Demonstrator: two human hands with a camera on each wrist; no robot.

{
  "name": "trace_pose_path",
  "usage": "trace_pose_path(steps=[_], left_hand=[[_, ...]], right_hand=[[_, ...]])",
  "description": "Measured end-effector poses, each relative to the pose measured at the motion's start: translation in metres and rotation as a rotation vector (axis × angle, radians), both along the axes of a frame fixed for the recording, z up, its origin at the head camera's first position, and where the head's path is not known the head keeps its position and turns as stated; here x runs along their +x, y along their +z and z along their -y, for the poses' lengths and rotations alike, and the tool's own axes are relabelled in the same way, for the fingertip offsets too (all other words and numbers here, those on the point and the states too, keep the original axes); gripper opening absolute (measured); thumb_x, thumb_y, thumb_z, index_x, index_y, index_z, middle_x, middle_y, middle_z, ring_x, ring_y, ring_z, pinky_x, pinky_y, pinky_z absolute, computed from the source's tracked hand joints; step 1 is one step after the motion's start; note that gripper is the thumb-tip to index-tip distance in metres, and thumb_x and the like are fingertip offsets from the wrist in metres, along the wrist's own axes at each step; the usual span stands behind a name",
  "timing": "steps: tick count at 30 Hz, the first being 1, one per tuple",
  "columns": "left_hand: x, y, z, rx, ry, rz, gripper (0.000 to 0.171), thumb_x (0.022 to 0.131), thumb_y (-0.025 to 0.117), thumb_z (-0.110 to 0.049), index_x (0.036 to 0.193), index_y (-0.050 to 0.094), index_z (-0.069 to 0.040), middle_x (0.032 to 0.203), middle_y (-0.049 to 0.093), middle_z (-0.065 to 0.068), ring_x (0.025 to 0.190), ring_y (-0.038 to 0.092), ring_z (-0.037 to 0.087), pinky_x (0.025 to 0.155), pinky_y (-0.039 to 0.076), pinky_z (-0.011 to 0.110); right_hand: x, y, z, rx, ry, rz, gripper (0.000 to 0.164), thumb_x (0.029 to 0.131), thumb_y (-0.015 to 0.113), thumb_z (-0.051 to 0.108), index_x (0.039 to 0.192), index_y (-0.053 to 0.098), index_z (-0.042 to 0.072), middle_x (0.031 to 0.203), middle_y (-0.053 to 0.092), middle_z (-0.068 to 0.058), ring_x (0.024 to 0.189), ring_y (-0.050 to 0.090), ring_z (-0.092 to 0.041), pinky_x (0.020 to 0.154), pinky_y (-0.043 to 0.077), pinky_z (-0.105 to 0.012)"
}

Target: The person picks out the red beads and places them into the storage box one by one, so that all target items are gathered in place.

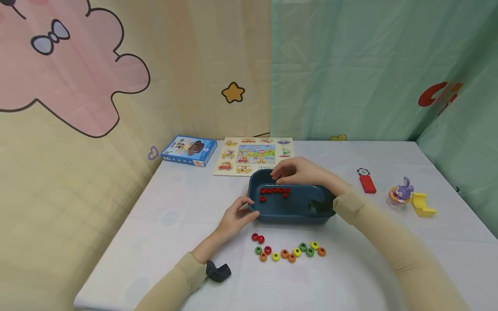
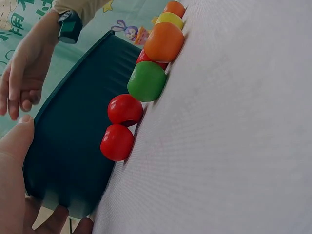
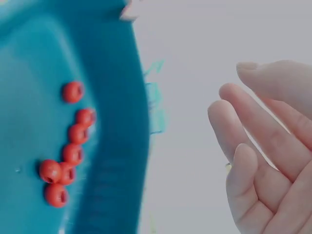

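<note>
A dark blue plastic tub (image 1: 292, 205) stands mid-table with several red beads (image 1: 275, 190) inside, most in a row along its far side. My left hand (image 1: 233, 218) grips the tub's left end; in the left wrist view the thumb (image 2: 19, 136) lies at the rim and the fingers wrap the end wall. Over the far rim hovers my right hand (image 1: 301, 170), its fingers loosely bent with nothing between them, as the right wrist view shows. In front of the tub lie several loose beads, among them red (image 1: 255, 236), green (image 1: 303, 247), yellow (image 1: 276, 256) and orange (image 1: 321, 252).
Behind the tub are a wooden picture puzzle board (image 1: 231, 155) and a blue box (image 1: 188, 150). To the right sit a red block-like piece (image 1: 367, 183), a purple rabbit figure (image 1: 403, 191) and a yellow toy piece (image 1: 422, 206). Curtains close off the table's back.
</note>
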State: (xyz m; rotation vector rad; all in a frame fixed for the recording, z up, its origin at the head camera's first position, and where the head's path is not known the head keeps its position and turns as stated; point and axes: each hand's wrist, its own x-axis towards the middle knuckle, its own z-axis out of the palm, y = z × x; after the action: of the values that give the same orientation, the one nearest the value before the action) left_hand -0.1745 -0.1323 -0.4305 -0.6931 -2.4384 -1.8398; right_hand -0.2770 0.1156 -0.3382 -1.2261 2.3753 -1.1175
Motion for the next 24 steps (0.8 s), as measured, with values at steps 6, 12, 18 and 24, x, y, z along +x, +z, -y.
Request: trace_pose_path(steps=[6,12,18,24], left_hand=[[0.0,0.0,0.0,0.001,0.003,-0.006,0.031,0.085,0.061,-0.015,0.107,0.046,0.002,0.143,0.024,0.017,0.124,0.035,0.03,0.093,0.039,0.045],[0.0,0.0,0.001,0.003,0.005,-0.016,0.033,0.085,0.061,-0.015,0.107,0.046,0.004,0.143,0.024,0.018,0.124,0.035,0.031,0.092,0.039,0.047],[0.0,-0.001,0.001,0.013,0.0,-0.032,0.031,0.085,0.061,-0.014,0.106,0.046,0.004,0.142,0.024,0.02,0.124,0.034,0.033,0.092,0.039,0.048],[0.0,0.0,0.0,0.017,-0.002,-0.028,0.031,0.085,0.061,-0.014,0.106,0.046,0.003,0.142,0.024,0.02,0.124,0.034,0.033,0.092,0.039,0.049]], right_hand=[[0.049,0.021,-0.019,-0.038,0.004,-0.074,0.022,0.084,0.063,0.021,0.105,0.062,0.015,0.097,0.063,0.004,0.079,0.057,-0.011,0.068,0.05,-0.029],[0.084,-0.009,-0.029,-0.126,0.083,-0.075,0.02,0.084,0.063,0.023,0.103,0.062,0.016,0.096,0.063,0.008,0.076,0.056,-0.008,0.063,0.05,-0.026],[0.108,-0.049,-0.023,-0.133,0.138,0.014,0.019,0.085,0.062,0.018,0.104,0.061,0.015,0.095,0.063,0.003,0.076,0.057,-0.006,0.063,0.051,-0.024],[0.114,-0.081,-0.005,-0.098,0.156,0.097,0.022,0.084,0.063,0.023,0.103,0.062,0.013,0.095,0.064,0.0,0.077,0.058,-0.005,0.067,0.051,-0.024]])
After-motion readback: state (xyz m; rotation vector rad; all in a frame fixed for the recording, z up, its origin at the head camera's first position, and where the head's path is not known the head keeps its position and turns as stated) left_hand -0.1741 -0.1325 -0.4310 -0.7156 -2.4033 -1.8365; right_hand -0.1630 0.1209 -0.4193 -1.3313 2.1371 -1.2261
